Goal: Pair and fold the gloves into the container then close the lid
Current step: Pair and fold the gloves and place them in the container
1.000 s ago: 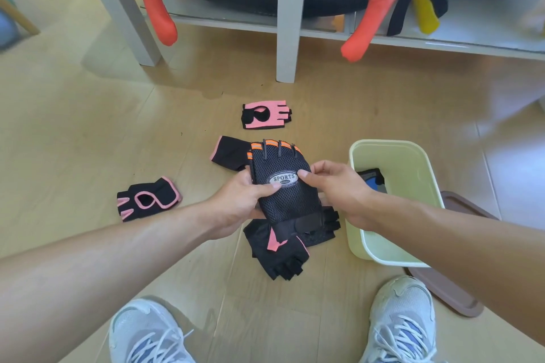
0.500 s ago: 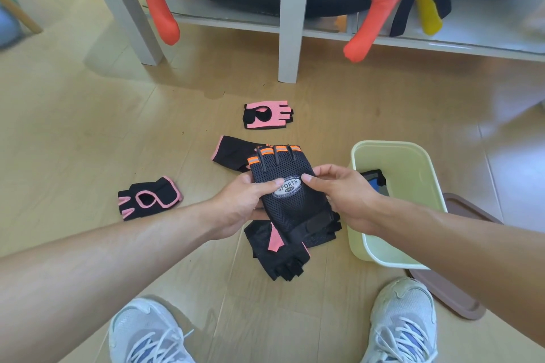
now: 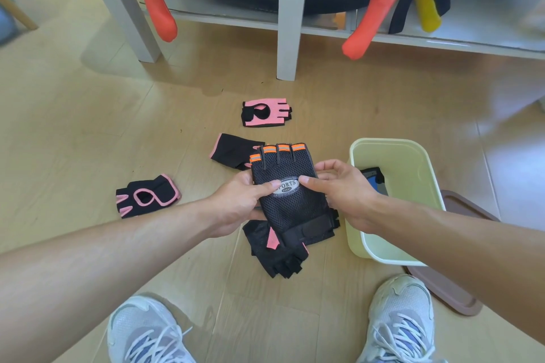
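At the centre of the frame I see a black mesh glove (image 3: 290, 186) with orange bands across its short finger ends and a wrist strap at its lower end; a silver oval patch on its back reads "PORTS", the first letter hidden under a thumb, with a smaller word below that I cannot read. The left hand (image 3: 239, 206) grips the glove's left edge, thumb pressed on the patch, and the right hand (image 3: 342, 191) pinches its right edge, thumb tip beside the patch and fingers curled behind. Just below it on the floor (image 3: 88, 115) lies another black glove (image 3: 277, 250) with a pink strip. A black glove with a pink cuff (image 3: 233, 153) sits partly behind the held one, a pink and black glove (image 3: 267, 112) lies above centre, and a black glove with pink trim (image 3: 147, 194) lies at the left. At the right stands a pale green container (image 3: 398, 162), open, with something black and blue inside. A brown lid (image 3: 460, 289) lies on the floor beside and partly behind it. Two white sneakers fill the bottom edge.
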{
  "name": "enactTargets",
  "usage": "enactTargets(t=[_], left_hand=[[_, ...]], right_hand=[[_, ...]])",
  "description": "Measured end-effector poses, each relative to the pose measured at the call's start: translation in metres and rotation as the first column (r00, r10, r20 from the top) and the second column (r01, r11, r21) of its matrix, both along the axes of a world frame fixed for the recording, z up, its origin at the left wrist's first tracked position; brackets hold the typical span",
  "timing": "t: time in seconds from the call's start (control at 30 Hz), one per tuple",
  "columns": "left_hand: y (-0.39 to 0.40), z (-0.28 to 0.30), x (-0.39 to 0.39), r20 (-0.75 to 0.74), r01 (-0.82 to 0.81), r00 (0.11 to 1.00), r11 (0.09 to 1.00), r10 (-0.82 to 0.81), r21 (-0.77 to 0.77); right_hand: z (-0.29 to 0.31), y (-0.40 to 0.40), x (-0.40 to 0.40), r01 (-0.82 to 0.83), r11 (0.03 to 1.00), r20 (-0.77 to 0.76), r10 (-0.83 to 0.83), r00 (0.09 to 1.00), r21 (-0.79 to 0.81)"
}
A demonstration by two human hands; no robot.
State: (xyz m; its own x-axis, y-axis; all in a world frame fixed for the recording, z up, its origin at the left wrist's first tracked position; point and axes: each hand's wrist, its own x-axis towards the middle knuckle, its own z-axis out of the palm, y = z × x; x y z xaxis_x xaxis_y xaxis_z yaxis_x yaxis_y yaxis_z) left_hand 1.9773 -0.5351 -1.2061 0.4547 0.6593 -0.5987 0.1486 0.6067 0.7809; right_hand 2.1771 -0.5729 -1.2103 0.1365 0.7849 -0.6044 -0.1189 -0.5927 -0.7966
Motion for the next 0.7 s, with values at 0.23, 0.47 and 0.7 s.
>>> enactTargets(t=[0.23, 0.47, 0.7], left_hand=[[-0.004, 0.001, 0.005, -0.028, 0.0, 1.0, 1.0, 0.0, 0.03], [-0.003, -0.008, 0.006, -0.317, 0.191, 0.94, 0.963, -0.124, 0.192], [-0.012, 0.005, 0.04, -0.607, 0.694, 0.692, 0.591, -0.39, 0.411]], right_hand=[[0.007, 0.002, 0.012, -0.275, 0.961, 0.012, 0.275, 0.961, -0.019], [0.039, 0.016, 0.069, 0.044, 0.969, 0.466, -0.157, 0.871, 0.244], [0.012, -0.002, 0.111, 0.337, 0.941, 0.531, -0.288, 0.797, 0.006]])
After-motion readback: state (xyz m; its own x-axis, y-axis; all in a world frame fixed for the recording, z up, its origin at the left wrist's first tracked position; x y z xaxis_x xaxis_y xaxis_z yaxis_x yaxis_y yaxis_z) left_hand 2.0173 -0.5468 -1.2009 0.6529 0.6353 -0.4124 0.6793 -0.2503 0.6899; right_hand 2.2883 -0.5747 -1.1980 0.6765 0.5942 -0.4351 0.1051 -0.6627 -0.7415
